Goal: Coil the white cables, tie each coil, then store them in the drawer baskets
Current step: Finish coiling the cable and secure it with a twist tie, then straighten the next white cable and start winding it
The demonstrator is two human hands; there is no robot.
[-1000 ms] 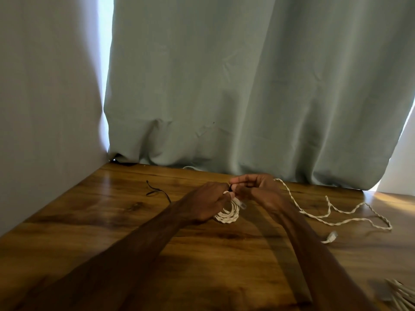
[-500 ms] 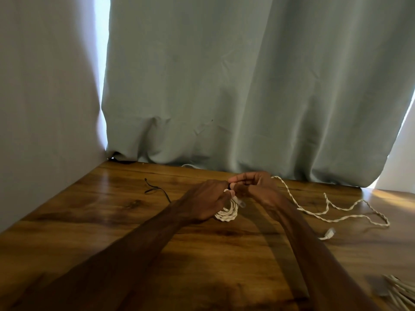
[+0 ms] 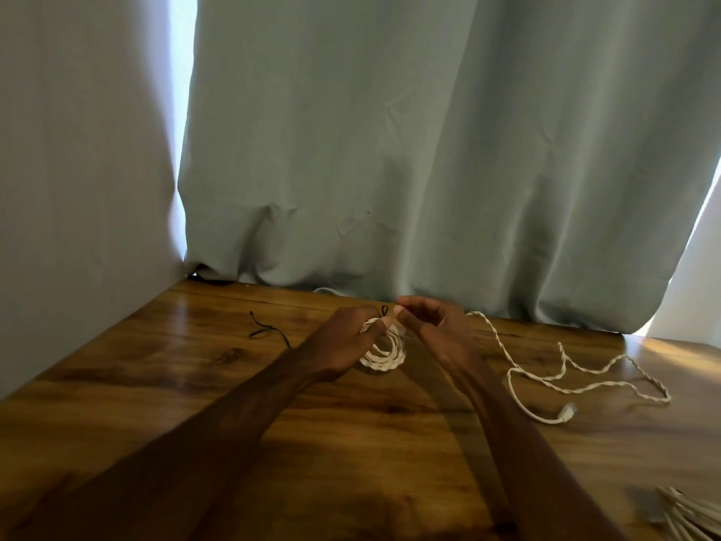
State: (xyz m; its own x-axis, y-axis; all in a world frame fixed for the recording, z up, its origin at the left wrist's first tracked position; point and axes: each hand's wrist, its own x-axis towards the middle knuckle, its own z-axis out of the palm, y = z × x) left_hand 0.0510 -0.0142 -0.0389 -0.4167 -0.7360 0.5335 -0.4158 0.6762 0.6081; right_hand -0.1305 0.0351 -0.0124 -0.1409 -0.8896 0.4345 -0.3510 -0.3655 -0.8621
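The coil point(image 3: 384, 355) is held mid-table in the curled fingers of the left hand point(image 3: 343, 341), apparently so its loops cannot spring apart. A tie point(image 3: 384, 309) at its far edge appears pinched by the right hand point(image 3: 433, 326), seemingly for fastening. A second cable point(image 3: 565, 384) lies uncoiled to the right.

A small coil point(image 3: 384, 365) of twisted white cable is at frame centre, with a thin black tie point(image 3: 384, 309) at its top. A second white cable point(image 3: 562, 351) sprawls uncoiled at centre right.
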